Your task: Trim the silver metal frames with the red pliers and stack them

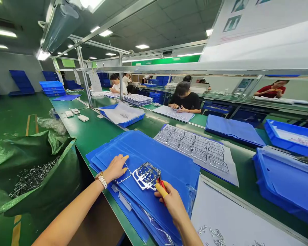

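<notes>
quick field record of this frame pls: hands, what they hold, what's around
left hand: holds the edge of a chrome parts frame, flat on a stack of blue sheets
right hand: grips red-handled cutters at the frame
left of bench: green sack of metal scrap
beyond: white sheet with rows of chrome parts
right: blue trays
people: seated workers across the bench

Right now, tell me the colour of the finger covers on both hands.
Yellow finger covers, clearest in the head view.

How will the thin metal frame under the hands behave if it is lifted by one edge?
The metal frame looks thin and openwork, so it is probably light and may flex or bend. It lies on smooth blue plastic sheets, so a push would likely slide it.
</notes>
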`<move>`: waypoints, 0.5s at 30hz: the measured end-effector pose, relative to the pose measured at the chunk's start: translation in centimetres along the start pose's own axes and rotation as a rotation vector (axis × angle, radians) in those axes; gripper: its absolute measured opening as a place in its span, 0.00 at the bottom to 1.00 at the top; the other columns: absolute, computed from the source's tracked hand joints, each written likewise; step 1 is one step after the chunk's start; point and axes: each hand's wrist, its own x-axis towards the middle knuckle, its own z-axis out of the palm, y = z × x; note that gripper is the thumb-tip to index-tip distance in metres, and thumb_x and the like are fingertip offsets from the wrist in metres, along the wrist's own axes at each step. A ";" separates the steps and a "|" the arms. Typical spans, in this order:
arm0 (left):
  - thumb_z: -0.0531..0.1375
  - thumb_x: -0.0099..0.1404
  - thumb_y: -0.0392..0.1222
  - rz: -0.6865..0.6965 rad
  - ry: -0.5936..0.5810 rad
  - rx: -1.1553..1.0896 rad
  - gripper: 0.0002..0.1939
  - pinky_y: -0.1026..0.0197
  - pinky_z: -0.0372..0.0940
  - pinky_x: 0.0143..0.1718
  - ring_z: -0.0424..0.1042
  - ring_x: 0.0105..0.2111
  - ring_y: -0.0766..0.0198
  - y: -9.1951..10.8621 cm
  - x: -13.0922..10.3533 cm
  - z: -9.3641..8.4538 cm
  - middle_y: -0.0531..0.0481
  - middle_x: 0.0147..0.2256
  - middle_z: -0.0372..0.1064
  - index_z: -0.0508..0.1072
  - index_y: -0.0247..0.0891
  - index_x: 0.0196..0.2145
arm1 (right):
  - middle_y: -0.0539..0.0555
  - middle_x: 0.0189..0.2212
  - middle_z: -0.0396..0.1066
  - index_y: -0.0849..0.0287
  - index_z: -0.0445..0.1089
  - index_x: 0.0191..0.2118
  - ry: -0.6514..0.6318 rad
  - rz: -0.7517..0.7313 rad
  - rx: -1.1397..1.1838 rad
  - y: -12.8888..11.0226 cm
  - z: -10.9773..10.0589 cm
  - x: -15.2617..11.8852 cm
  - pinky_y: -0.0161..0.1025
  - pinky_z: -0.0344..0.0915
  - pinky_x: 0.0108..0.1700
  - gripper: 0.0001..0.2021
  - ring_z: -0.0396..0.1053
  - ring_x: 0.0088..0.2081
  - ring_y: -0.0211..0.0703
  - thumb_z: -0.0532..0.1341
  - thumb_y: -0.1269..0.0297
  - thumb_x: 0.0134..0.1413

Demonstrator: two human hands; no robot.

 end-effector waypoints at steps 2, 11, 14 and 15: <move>0.55 0.60 0.44 0.003 -0.004 0.026 0.34 0.55 0.56 0.51 0.63 0.48 0.55 0.0 -0.1 -0.1 0.42 0.52 0.61 0.52 0.42 0.63 | 0.53 0.29 0.74 0.57 0.69 0.45 -0.005 -0.021 0.018 0.1 0.1 0.0 0.40 0.62 0.35 0.24 0.70 0.35 0.48 0.56 0.44 0.48; 0.53 0.57 0.35 -0.031 -0.010 0.104 0.32 0.50 0.57 0.49 0.64 0.47 0.50 -1.2 0.6 -0.3 0.40 0.47 0.66 0.59 0.40 0.60 | 0.52 0.28 0.73 0.57 0.71 0.41 -0.003 -0.050 0.068 -0.2 0.3 -0.3 0.37 0.61 0.32 0.20 0.70 0.32 0.44 0.57 0.47 0.49; 0.52 0.58 0.34 -0.014 -0.003 0.114 0.31 0.51 0.57 0.49 0.64 0.47 0.52 -1.3 0.8 -0.3 0.39 0.50 0.64 0.59 0.40 0.60 | 0.52 0.26 0.73 0.57 0.71 0.42 -0.006 -0.037 0.070 -0.1 0.1 -0.3 0.37 0.60 0.30 0.21 0.68 0.29 0.43 0.57 0.46 0.49; 0.52 0.58 0.34 -0.008 -0.010 0.117 0.30 0.52 0.58 0.49 0.65 0.47 0.52 -1.4 0.9 -0.4 0.39 0.49 0.65 0.61 0.40 0.59 | 0.52 0.26 0.73 0.57 0.71 0.42 -0.010 -0.032 0.070 -0.1 0.1 -0.2 0.37 0.60 0.30 0.22 0.68 0.29 0.43 0.58 0.46 0.48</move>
